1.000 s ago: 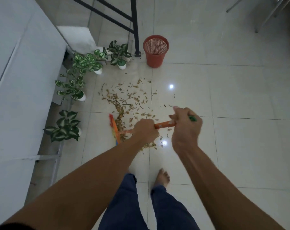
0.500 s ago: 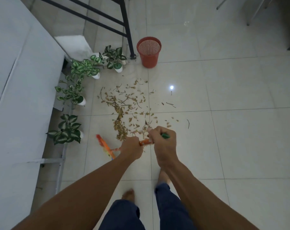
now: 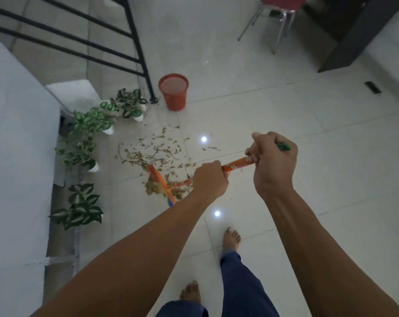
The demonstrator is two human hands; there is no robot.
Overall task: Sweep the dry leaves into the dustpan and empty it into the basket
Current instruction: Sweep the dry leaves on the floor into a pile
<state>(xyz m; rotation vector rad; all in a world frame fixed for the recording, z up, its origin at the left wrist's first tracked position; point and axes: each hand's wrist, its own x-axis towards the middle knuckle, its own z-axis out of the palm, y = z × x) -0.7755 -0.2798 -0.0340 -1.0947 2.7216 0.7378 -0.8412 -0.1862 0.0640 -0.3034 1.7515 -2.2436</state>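
Note:
Both hands hold an orange broom [image 3: 236,164] with a green handle tip. My left hand [image 3: 208,180] grips the shaft lower down; my right hand [image 3: 271,161] grips it near the top end. The broom head [image 3: 160,183] sits on the floor among dry leaves [image 3: 152,156], which lie scattered over the white tiles. A red mesh basket [image 3: 173,91] stands upright beyond the leaves, next to a black railing post. No dustpan is in view.
Several potted plants [image 3: 79,208] in white pots line the left side beside a white ledge [image 3: 17,156]. The black stair railing [image 3: 139,53] rises behind the basket. A metal-legged chair [image 3: 276,17] and dark cabinet [image 3: 354,30] stand far right. My bare feet [image 3: 231,239] are below.
The broom head has swept forward into the near edge of the leaf pile, and the hands moved up and right. The view tilted up, showing the chair and cabinet.

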